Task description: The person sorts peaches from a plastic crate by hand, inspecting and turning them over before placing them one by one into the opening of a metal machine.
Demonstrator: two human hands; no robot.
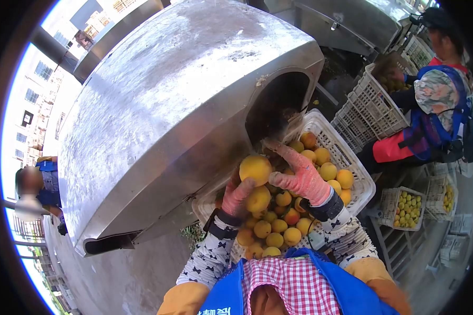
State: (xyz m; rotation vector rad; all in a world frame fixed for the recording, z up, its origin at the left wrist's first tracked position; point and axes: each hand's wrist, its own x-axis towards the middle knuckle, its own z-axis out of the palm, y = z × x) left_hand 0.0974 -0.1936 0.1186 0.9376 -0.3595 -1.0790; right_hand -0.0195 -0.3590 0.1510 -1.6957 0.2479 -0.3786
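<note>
Both my hands wear pink, stained work gloves above a white plastic crate (360, 181) of yellow-orange peaches (278, 226). My left hand (236, 197) is closed on a large yellow peach (256, 169), its thumb lying over the lower edge. Another peach (258, 199) sits just below, close beside that thumb. To the right, my right hand (302, 176) has its thumb and fingers spread apart, with the thumb tip near the held peach. The fingers of this hand reach toward a dark opening (278, 107) in a metal machine.
The machine's broad metal hood (194, 79) rises in front of the crate. At the right a person (439, 100) handles a tilted crate (376, 102). Crates of fruit (404, 207) stand lower right. Another person (47, 178) is at the far left.
</note>
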